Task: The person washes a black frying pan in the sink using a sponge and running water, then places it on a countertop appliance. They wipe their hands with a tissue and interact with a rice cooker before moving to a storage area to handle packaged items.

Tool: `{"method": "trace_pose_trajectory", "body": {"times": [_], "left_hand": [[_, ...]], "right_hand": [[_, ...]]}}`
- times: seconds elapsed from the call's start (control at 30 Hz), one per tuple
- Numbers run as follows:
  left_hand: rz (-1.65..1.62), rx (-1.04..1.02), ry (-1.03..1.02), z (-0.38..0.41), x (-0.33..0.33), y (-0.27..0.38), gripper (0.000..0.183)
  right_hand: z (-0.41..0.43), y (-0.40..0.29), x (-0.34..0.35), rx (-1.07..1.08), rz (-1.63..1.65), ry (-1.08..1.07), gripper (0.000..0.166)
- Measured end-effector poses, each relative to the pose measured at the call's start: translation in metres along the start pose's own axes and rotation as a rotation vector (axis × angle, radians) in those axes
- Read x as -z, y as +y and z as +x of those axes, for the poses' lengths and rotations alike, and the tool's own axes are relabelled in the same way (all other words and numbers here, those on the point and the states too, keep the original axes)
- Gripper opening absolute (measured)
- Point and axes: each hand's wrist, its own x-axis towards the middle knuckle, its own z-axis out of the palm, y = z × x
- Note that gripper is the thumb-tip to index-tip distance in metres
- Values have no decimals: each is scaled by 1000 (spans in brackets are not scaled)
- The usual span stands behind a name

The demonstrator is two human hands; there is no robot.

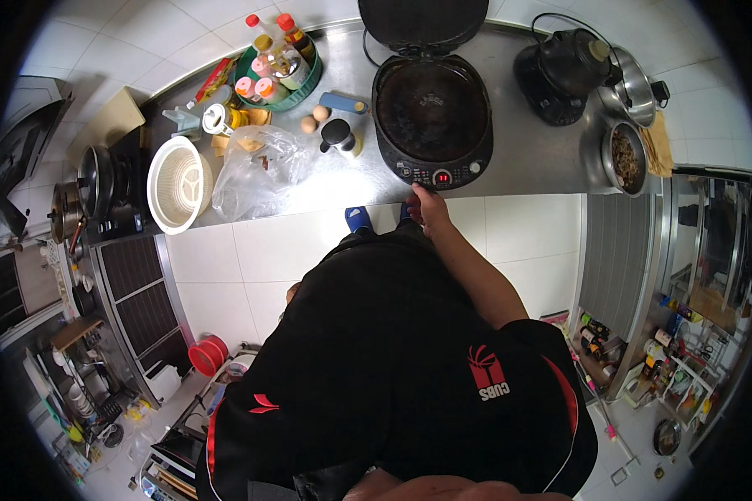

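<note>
My right hand [431,211] is at the counter's front edge, one finger extended onto the front left of the control panel [427,176] of a black electric griddle [435,106]. It appears to hold nothing; its other fingers are curled. The panel has buttons, a knob and a lit red display [442,178]. The griddle's lid [423,22] is raised at the back, and the dark round plate inside looks bare. Only a sliver of my left hand [293,292] shows beside my left hip, its fingers hidden behind my clothing.
Left of the griddle are a black-lidded jar [337,135], two eggs [314,119], a clear plastic bag [250,172], a white strainer basket [178,185] and a green basket of bottles [301,94]. To the right stand a dark kettle [573,59] and a steel bowl of food [623,156].
</note>
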Motion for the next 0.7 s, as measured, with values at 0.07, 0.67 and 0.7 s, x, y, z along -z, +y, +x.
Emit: {"method": "trace_pose_trajectory", "body": {"times": [0.07, 0.67, 0.7], "left_hand": [[-6, 2, -1, -1, -1, 2, 29], [-27, -3, -13, 2, -3, 6, 30], [-26, -3, -14, 2, -3, 5, 30]], "right_hand": [[0, -1, -2, -13, -14, 8, 33], [1, -1, -7, -16, 5, 21, 37], [0, -1, -7, -17, 0, 12, 37]]}}
